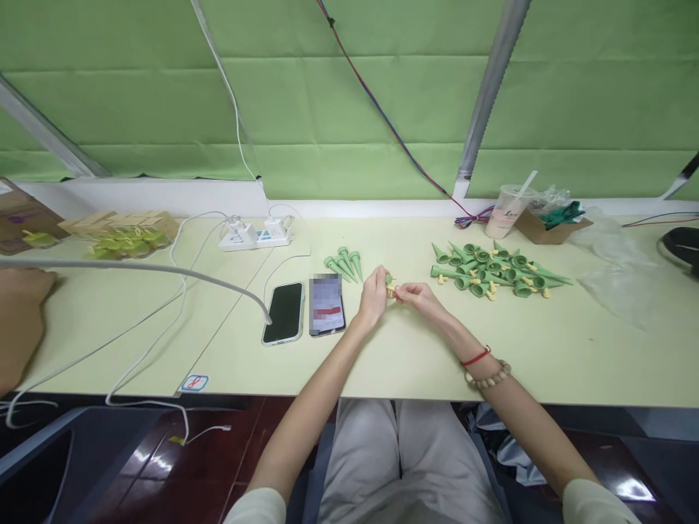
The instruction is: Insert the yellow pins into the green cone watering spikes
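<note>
Left fingers (381, 278) grasp a green piece (388, 279), its long axis mostly hidden; right fingers (405, 292) pinch a yellow piece (389, 291) at their tips, just beside the left ones.

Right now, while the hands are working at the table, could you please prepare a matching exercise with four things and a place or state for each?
Things
1. Large pile of green cones
2. Small group of green cones
3. Drinking cup
4. Power strip

Places and states
A. Has a straw standing in it
B. Has white plugs in it
C. Mixed with small yellow pieces
D. Close to the far end of the lit phone

Pairs: 1-C, 2-D, 3-A, 4-B
</note>
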`<control>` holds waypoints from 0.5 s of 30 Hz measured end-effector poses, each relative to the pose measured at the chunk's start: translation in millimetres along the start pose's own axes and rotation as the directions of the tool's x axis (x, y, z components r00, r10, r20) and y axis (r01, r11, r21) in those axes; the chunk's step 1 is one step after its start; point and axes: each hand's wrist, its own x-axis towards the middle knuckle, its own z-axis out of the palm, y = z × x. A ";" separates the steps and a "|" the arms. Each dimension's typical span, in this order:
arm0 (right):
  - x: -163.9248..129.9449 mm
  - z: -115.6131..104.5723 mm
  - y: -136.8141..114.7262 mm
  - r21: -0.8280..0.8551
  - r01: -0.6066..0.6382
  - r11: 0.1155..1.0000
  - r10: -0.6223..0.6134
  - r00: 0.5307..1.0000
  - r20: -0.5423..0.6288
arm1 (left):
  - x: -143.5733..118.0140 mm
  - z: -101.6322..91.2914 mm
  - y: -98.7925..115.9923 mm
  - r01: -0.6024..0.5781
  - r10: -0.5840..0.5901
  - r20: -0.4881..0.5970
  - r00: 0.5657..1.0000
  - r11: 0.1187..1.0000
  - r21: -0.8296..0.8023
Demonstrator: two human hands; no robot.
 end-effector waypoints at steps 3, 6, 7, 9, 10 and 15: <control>-0.1 -1.1 0.2 0.287 -0.222 0.932 0.191 0.973 0.132 | -3.4 -1.2 6.3 -0.130 0.130 -0.003 0.991 0.990 0.049; 1.6 -0.8 3.6 0.429 -0.337 0.838 0.289 0.941 0.176 | -5.0 -1.3 8.8 -0.157 0.158 -0.006 0.987 0.984 0.089; 2.6 -0.1 5.4 0.430 -0.329 0.841 0.289 0.944 0.156 | -4.9 -0.9 8.6 -0.144 0.145 -0.008 0.989 0.985 0.092; 5.2 2.2 9.0 0.351 -0.241 0.905 0.231 0.970 0.070 | -3.2 0.1 7.2 -0.103 0.106 -0.022 0.994 0.991 0.090; 6.3 3.7 10.4 0.269 -0.166 0.949 0.168 0.986 0.016 | -1.8 0.5 6.4 -0.077 0.080 -0.035 0.996 0.993 0.086; 4.8 8.9 7.0 -0.240 0.221 0.946 -0.250 0.963 -0.102 | 5.2 -0.1 7.4 0.076 -0.079 -0.116 0.990 0.997 -0.027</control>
